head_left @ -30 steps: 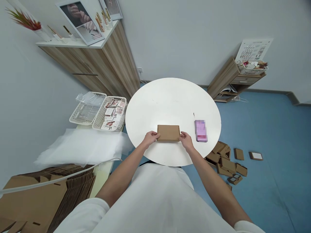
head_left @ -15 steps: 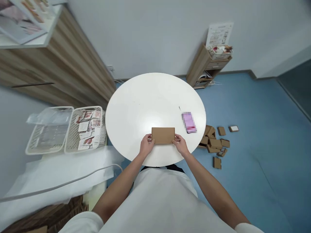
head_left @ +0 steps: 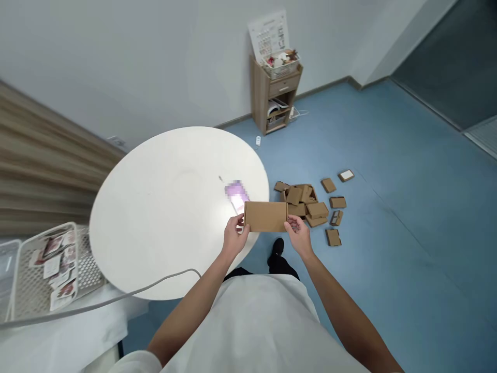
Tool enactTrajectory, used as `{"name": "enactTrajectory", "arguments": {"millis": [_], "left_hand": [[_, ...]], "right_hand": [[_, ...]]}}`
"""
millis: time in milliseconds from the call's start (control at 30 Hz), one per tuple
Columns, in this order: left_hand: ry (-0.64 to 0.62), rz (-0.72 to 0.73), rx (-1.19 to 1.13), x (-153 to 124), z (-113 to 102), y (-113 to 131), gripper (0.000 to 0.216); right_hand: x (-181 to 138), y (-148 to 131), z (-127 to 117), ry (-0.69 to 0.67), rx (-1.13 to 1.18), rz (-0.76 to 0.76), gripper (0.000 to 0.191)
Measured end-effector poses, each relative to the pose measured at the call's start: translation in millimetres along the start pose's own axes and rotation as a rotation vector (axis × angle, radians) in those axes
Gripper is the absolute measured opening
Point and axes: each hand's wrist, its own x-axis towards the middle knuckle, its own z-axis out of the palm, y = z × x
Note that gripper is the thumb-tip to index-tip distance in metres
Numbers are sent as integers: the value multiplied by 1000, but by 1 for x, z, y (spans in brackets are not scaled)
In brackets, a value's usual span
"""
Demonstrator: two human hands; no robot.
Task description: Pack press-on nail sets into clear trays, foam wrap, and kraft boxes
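A closed brown cardboard box (head_left: 266, 216) is held level between my two hands, in front of my body. My left hand (head_left: 236, 233) grips its left end, thumb on top and fingers at the side. At the opposite end, my right hand (head_left: 298, 234) holds it the same way. The box hangs over the right edge of the round white table (head_left: 166, 207). Partly covered by the box, a blurred purple item (head_left: 235, 189) lies on the table, and a small thin object (head_left: 221, 178) rests beside it.
Several small cardboard boxes (head_left: 317, 210) lie piled and scattered on the blue floor to the right. A wooden cabinet (head_left: 260, 93) stands by the wall. At left is a white basket (head_left: 29, 274) of printed cards. A grey cable (head_left: 155, 282) crosses the lower left.
My view and body have turned right. The box, low over the table's front before, is now at its right edge, nearer the floor boxes. Both hands have kept their hold.
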Motion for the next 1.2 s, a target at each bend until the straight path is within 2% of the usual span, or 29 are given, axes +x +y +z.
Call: {"name": "enactTrajectory", "arguments": {"millis": [133,267,433,633,767,900,1067,1200], "left_hand": [[-100,28,53,22,77,48,43],[-239,64,105,43,140,77,45],[-431,108,170,70,201,89,41],[-514,145,267,104,249,105,50],[-567,173,240,123,267,119,54],[-567,166,219,126,268,118,57],[-535,123,217,109,245,106,55],[-414,105,135,83,207,97,53]], "right_hand": [[22,17,-75,120,-19,19,41],[39,37,-128,237,-38,55,45],[64,64,-167,302,-156,87,50],[95,72,-192,334,-281,128,55],[109,67,-203,349,-312,134,60],[110,70,-207,344,-344,142,58],[100,78,-202,301,-292,115,52],[93,72,-180,256,-159,21,44]]}}
